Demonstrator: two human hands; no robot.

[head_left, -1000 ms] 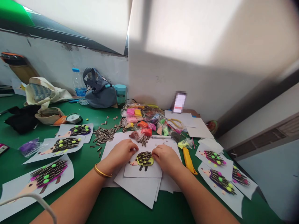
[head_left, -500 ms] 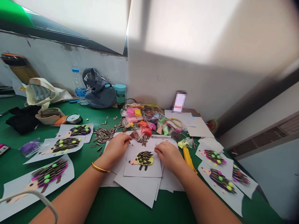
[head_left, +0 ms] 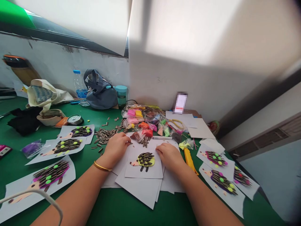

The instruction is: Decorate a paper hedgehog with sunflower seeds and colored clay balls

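Between both hands lies a white sheet of paper (head_left: 133, 172) bearing a hedgehog picture (head_left: 145, 159). Its body is yellow-green clay set with dark sunflower seeds, with a pink face and two dark legs. My left hand (head_left: 118, 145), with a gold bangle at the wrist, is closed above the sheet's upper left; a small dark sunflower seed (head_left: 130, 142) shows at its fingertips. My right hand (head_left: 168, 153) rests at the sheet's upper right edge, fingers drawn together; what they hold, if anything, is hidden. A seed pile (head_left: 107, 136) lies beyond my left hand.
Bagged coloured clay (head_left: 141, 121), a marker (head_left: 162, 137) and scissors (head_left: 176, 123) lie behind the sheet. A yellow cutter (head_left: 190, 161) is right of my right hand. Finished hedgehog pictures lie left (head_left: 68, 185) and right (head_left: 238, 204). A white cable (head_left: 50, 205) crosses the lower left.
My left hand has shifted slightly, and the seed at its fingertips now shows more plainly. My right hand and the hedgehog picture stay almost in place.
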